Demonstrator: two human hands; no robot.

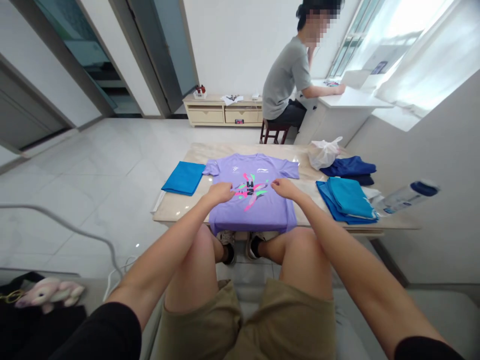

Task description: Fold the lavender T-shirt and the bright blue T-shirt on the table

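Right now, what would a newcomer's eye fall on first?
Probably the purple shirt, spread on the table, the left hand and right hand over it. Then the blue cloth to its left and blue stack to its right. Beyond the table, a person sits on a stool.

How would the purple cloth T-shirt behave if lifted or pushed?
The purple cloth T-shirt is probably floppy: its hem droops over the near edge of the pale tabletop. It may slide, since the tabletop looks glossy.

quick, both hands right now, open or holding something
Left hand: partly curled over the purple shirt; grip unclear.
Right hand: partly curled over the purple shirt; grip unclear.
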